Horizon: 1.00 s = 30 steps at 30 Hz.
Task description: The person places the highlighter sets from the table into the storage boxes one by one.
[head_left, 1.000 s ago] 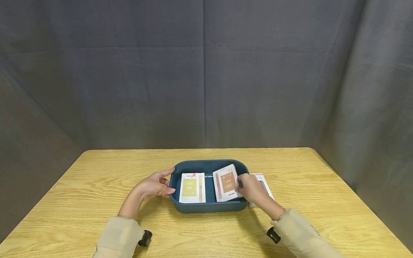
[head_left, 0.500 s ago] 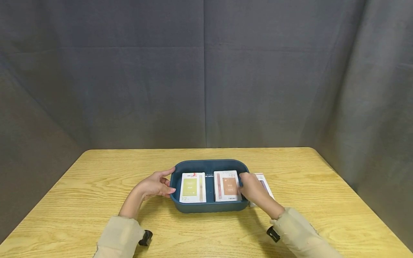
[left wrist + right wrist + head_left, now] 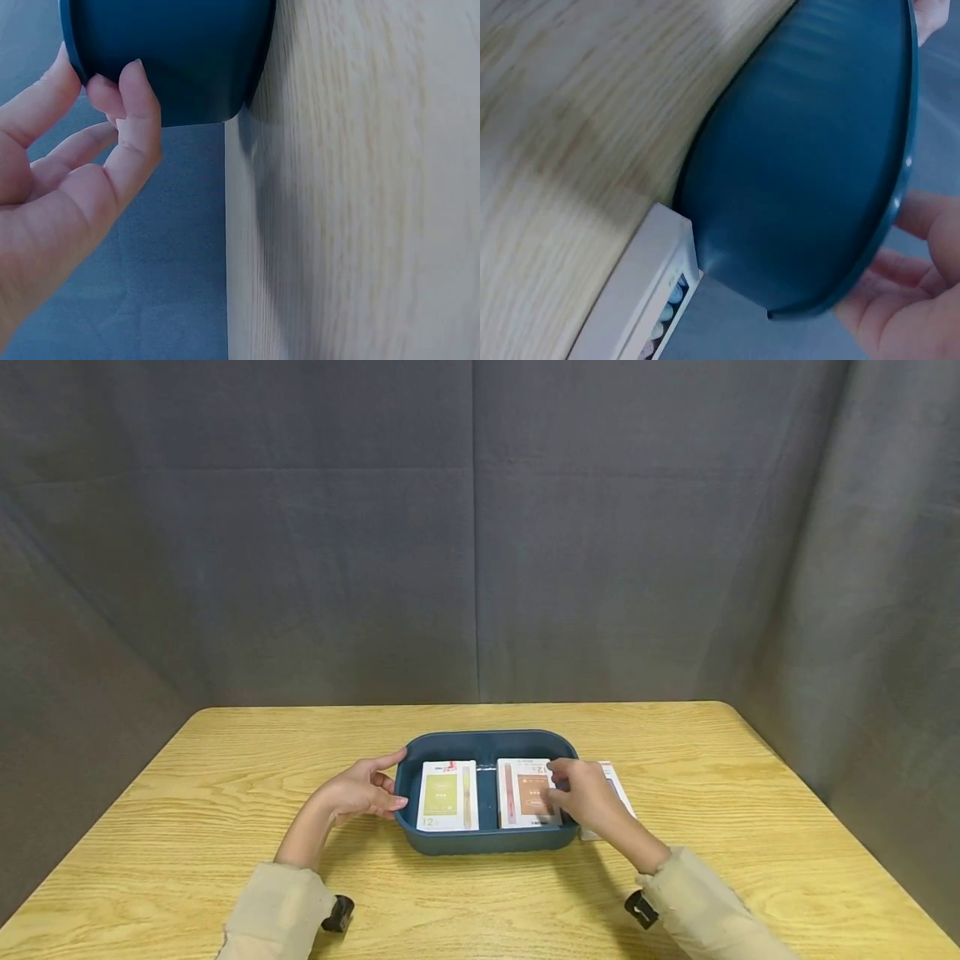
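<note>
A dark blue plastic bin (image 3: 487, 843) holds two white pen boxes lying flat side by side. The left box (image 3: 441, 795) has a yellow-green panel, the right one (image 3: 527, 793) an orange-brown panel. At the bin's left end my left hand (image 3: 360, 790) grips the rim, the thumb (image 3: 135, 86) and fingers meeting its wall in the left wrist view. My right hand (image 3: 588, 792) is over the bin's right end, fingers loosely bent above the orange-brown box's right edge. In the right wrist view the bin wall hides part of those fingers (image 3: 922, 217).
Another white box (image 3: 617, 781) lies on the wooden table (image 3: 187, 860) against the bin's right side, partly behind my right hand. Its window shows several rounded pen ends (image 3: 667, 311). Grey curtains (image 3: 480, 568) enclose the table's back and sides.
The orange-brown box went from tilted to flat inside the bin. My right hand let go of its edge, and its fingers loosened and lifted slightly. My left hand stayed put.
</note>
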Available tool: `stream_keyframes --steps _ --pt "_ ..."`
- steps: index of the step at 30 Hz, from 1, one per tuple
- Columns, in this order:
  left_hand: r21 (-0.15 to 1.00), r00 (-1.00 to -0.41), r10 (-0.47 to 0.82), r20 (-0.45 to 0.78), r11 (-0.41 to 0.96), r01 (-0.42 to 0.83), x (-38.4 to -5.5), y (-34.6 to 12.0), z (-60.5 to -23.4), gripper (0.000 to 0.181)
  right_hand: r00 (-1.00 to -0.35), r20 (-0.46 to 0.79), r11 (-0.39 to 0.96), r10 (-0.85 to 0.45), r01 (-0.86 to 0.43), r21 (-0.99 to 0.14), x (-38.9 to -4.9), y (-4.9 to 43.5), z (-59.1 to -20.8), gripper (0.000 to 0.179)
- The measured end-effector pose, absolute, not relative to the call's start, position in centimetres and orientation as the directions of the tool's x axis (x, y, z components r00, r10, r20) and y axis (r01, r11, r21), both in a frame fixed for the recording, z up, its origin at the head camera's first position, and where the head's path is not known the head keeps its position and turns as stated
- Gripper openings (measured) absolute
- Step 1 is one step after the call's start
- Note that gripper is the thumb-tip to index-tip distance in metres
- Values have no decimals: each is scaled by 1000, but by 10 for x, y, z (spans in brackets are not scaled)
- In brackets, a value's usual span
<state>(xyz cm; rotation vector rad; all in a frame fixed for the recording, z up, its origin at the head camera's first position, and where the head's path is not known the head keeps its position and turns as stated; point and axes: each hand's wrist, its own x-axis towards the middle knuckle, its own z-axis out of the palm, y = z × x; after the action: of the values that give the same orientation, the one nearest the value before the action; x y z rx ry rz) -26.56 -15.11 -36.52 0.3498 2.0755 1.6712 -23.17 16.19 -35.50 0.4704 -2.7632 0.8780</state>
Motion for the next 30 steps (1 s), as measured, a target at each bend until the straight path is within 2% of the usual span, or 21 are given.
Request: stream_keyframes --steps 7,22,30 --pt "967 -870 457 -183 243 -76 -265 -152 -366 81 -931 288 698 -224 -359 -620 -232 173 -346 27" --pt "972 -862 475 -175 223 -74 -265 -152 -367 82 -909 365 656 -203 -402 -638 -232 201 -345 20" --pt "975 -858 485 -169 211 -73 -265 -153 -369 81 -907 402 680 -128 -375 -630 -230 208 -348 16"
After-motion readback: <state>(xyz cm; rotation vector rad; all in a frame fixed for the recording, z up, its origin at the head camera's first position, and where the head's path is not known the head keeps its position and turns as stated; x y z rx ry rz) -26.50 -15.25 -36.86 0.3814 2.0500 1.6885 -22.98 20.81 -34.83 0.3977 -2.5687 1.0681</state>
